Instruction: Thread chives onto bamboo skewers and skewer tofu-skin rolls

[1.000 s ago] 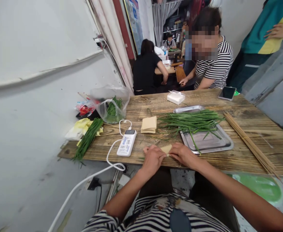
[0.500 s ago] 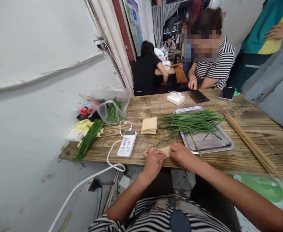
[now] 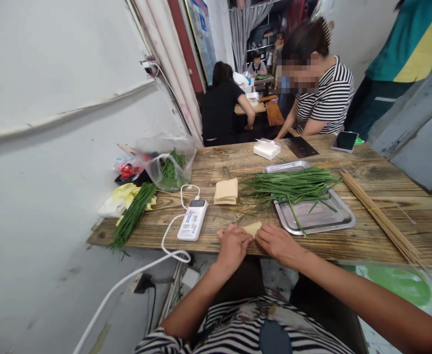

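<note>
At the near edge of the table, a pale yellow tofu-skin sheet [image 3: 253,228] lies between my hands, partly rolled. My left hand [image 3: 233,242] is closed on its left end, and a bit of green shows beside those fingers. On the right end my right hand [image 3: 278,241] presses with bent fingers; what is under the fingertips is hidden. Just beyond them sits a stack of square tofu-skin sheets [image 3: 226,191]. To the right, long green chives [image 3: 293,184] lie across a metal tray [image 3: 343,227], several hanging over its left rim.
Left of my hands is a white power bank [image 3: 193,221] with a cable. A chive bundle [image 3: 135,214] and a plastic bag [image 3: 157,169] lie at the left edge. Bamboo skewers [image 3: 382,219] lie right. Across the table are a cleaver [image 3: 301,146], a phone [image 3: 345,141] and a seated person [image 3: 323,93].
My right hand has shifted slightly left, and more of the tofu skin shows between my hands. The person across has taken their hand off the cleaver and lowered it.
</note>
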`<state>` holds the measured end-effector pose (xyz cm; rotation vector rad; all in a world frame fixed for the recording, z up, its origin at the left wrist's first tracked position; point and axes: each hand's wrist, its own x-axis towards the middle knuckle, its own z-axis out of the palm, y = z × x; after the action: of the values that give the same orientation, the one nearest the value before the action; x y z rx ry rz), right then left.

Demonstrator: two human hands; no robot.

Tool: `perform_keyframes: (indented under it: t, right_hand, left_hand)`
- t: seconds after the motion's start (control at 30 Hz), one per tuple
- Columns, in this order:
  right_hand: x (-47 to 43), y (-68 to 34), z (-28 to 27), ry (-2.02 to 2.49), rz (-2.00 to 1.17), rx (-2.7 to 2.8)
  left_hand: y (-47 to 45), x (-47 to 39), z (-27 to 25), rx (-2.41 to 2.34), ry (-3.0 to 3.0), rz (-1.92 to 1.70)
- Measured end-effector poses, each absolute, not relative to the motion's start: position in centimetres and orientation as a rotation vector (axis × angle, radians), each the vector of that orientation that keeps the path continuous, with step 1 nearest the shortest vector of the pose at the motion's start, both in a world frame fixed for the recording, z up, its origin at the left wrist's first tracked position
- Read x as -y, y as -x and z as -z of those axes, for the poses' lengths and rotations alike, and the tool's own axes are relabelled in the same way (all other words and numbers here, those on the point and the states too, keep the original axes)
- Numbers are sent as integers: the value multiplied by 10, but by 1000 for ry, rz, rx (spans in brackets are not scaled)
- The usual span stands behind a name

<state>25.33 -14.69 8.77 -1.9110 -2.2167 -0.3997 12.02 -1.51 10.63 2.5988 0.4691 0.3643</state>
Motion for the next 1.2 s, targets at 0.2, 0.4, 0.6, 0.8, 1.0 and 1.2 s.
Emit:
perform_keyframes:
  t: [0.2, 0.4, 0.6, 0.8, 1.0, 1.2]
  right_hand:
    - [142, -255, -89, 1903, 349, 2211]
    - [140, -257, -98, 1913, 224, 2202]
    - [135, -263, -106, 1943, 164, 2230]
    - [134, -265, -104, 1967, 163, 2206]
    - [135, -265, -95, 1966, 240, 2121]
    - [133, -266, -96, 1957, 240, 2120]
  left_hand:
    - [-116, 18, -99, -472, -2611, -484]
    - [-110, 24, -90, -460, -2660, -712]
    - [-108, 26, -88, -427, -2796, -720]
    - [-112, 22, -90, -459, -2823, -626]
    - [-114, 19, -92, -415, -2833, -604]
    - [-112, 19, -90, -418, -2845, -613]
